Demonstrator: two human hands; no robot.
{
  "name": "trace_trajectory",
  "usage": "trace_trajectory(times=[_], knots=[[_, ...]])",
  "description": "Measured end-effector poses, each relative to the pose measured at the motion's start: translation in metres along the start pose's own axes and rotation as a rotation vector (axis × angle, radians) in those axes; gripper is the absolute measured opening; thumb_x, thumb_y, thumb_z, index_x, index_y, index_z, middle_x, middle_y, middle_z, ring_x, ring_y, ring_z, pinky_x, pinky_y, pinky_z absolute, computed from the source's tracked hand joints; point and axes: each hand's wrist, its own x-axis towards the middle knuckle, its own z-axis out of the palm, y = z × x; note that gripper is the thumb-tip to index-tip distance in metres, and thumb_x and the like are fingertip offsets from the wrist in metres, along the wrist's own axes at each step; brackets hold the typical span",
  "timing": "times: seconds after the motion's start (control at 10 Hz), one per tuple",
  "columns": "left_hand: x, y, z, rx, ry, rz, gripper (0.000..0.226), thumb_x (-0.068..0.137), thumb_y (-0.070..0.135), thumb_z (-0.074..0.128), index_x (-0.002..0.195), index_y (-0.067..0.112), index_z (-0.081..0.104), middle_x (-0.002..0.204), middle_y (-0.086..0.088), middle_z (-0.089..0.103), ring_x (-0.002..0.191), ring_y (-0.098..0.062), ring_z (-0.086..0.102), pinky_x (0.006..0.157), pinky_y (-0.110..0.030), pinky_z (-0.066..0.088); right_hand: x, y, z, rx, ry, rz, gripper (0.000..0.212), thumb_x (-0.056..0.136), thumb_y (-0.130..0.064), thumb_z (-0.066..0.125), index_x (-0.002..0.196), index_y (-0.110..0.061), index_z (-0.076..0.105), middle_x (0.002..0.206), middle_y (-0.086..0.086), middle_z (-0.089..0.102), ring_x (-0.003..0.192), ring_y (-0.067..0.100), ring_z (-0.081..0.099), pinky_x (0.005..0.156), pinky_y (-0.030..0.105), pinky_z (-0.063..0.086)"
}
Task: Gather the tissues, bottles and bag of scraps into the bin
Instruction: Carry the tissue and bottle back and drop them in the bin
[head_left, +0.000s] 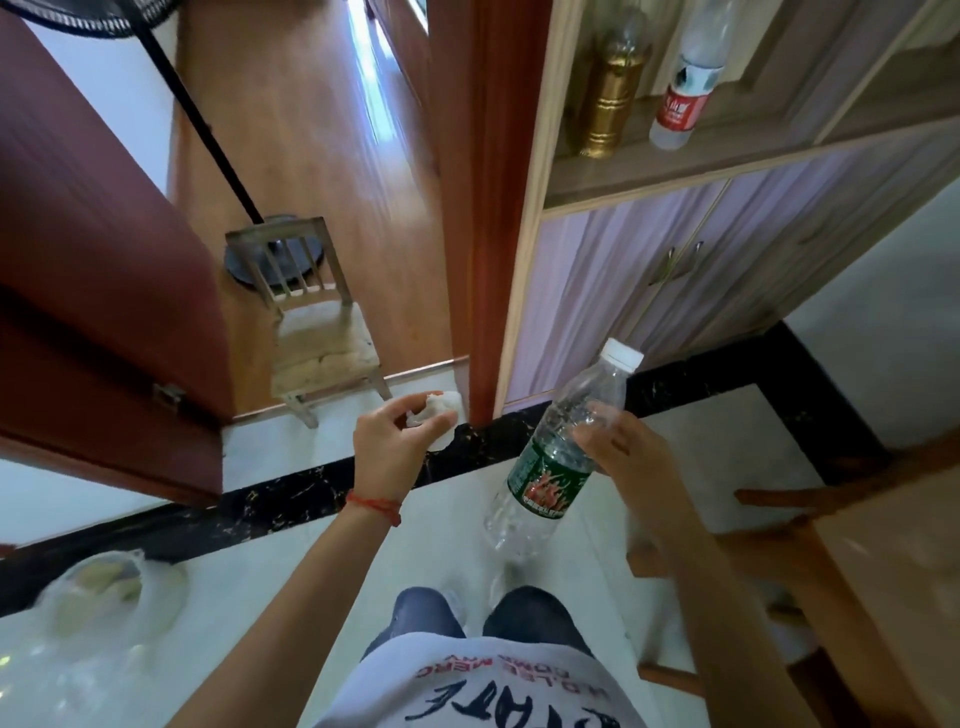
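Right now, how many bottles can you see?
3. A green-labelled clear bottle is in the right hand; a gold bottle and a red-labelled clear bottle stand on the cabinet shelf. Others may be out of view.

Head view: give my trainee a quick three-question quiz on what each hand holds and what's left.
1. True or false: the left hand holds a tissue.
2. The right hand grips a: A) cup B) bottle C) bag
3. Fill in: the bag lies on the ____.

Key: 1 true; 2 B; 3 floor.
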Motion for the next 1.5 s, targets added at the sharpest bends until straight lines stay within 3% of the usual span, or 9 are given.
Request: trace_trajectory(times=[0.2, 0.3, 0.5, 0.6, 0.8, 0.9, 1.2, 1.4, 1.5], knots=[[0.049, 0.013, 0.046, 0.046, -0.042, 0.058, 0.025, 0.067, 0.015, 0.079, 0.09, 0.011, 0.072, 0.069, 0.005, 0.063, 0.056, 0.008, 0.056, 0.056, -0.005, 0.043, 0.054, -0.005, -0.029, 0.07, 0.066, 0.012, 0.025, 0.083, -0.012, 0.064, 0.106, -0.002, 0.06, 0.083, -0.001, 0.065, 0.074, 0.003, 0.063, 0.07, 0.015, 0.053], [0.07, 0.027, 0.078, 0.095, -0.082, 0.091, 0.018, 0.069, 0.017, 0.078, 0.086, 0.012, 0.072, 0.068, 0.007, 0.06, 0.058, 0.001, 0.052, 0.062, -0.016, 0.043, 0.072, -0.009, -0.048, 0.075, 0.102, 0.015, 0.027, 0.082, -0.011, 0.065, 0.104, 0.004, 0.059, 0.08, 0.002, 0.065, 0.068, -0.002, 0.063, 0.065, 0.013, 0.052], [0.09, 0.052, 0.14, 0.051, -0.268, 0.102, 0.014, 0.065, 0.03, 0.077, 0.078, 0.026, 0.072, 0.062, 0.019, 0.064, 0.06, 0.006, 0.056, 0.059, -0.006, 0.045, 0.086, -0.002, -0.085, 0.124, 0.188, 0.069, 0.026, 0.073, -0.034, 0.071, 0.093, -0.018, 0.063, 0.081, -0.004, 0.069, 0.081, 0.014, 0.066, 0.075, 0.03, 0.053], [0.094, 0.061, 0.17, 0.013, -0.383, 0.122, 0.018, 0.071, 0.009, 0.075, 0.089, 0.01, 0.072, 0.07, 0.01, 0.065, 0.059, 0.01, 0.057, 0.059, -0.006, 0.046, 0.081, -0.002, -0.102, 0.153, 0.279, 0.068, 0.007, 0.084, -0.015, 0.064, 0.09, -0.017, 0.062, 0.078, -0.005, 0.069, 0.074, 0.0, 0.066, 0.065, 0.014, 0.049], [0.106, 0.08, 0.226, 0.114, -0.621, 0.216, 0.024, 0.07, 0.02, 0.076, 0.09, 0.007, 0.073, 0.083, -0.005, 0.072, 0.081, -0.015, 0.065, 0.075, -0.029, 0.054, 0.067, 0.004, -0.135, 0.252, 0.505, 0.09, 0.012, 0.084, -0.012, 0.062, 0.093, -0.019, 0.061, 0.086, -0.008, 0.068, 0.075, -0.005, 0.065, 0.062, 0.008, 0.048], [0.11, 0.09, 0.255, 0.13, -0.746, 0.239, 0.02, 0.07, 0.015, 0.075, 0.089, 0.009, 0.073, 0.069, 0.014, 0.071, 0.073, -0.004, 0.064, 0.071, -0.025, 0.055, 0.058, 0.009, -0.147, 0.259, 0.605, 0.097, 0.019, 0.085, -0.009, 0.059, 0.104, -0.006, 0.06, 0.091, -0.002, 0.068, 0.076, -0.003, 0.066, 0.063, 0.009, 0.048], [0.127, 0.117, 0.332, 0.129, -1.044, 0.315, 0.023, 0.074, 0.003, 0.071, 0.097, 0.004, 0.07, 0.076, 0.004, 0.066, 0.063, 0.013, 0.059, 0.061, -0.006, 0.048, 0.056, 0.01, -0.165, 0.246, 0.935, 0.175, 0.014, 0.08, -0.029, 0.062, 0.088, -0.018, 0.059, 0.081, -0.001, 0.067, 0.072, 0.005, 0.066, 0.062, 0.013, 0.051], [0.138, 0.129, 0.369, 0.11, -1.148, 0.326, 0.024, 0.074, 0.002, 0.07, 0.098, 0.002, 0.069, 0.077, 0.006, 0.065, 0.064, 0.013, 0.06, 0.06, -0.005, 0.047, 0.072, 0.011, -0.178, 0.236, 1.027, 0.191, 0.051, 0.07, -0.043, 0.061, 0.096, 0.0, 0.058, 0.092, 0.02, 0.066, 0.081, 0.028, 0.066, 0.068, 0.022, 0.053], [0.146, 0.134, 0.389, 0.117, -1.184, 0.312, 0.024, 0.075, 0.003, 0.07, 0.099, 0.004, 0.069, 0.078, 0.006, 0.065, 0.065, 0.014, 0.06, 0.06, -0.004, 0.046, 0.081, 0.011, -0.189, 0.248, 1.063, 0.199, 0.045, 0.071, -0.041, 0.061, 0.095, -0.003, 0.059, 0.092, 0.021, 0.066, 0.078, 0.027, 0.065, 0.067, 0.021, 0.052]])
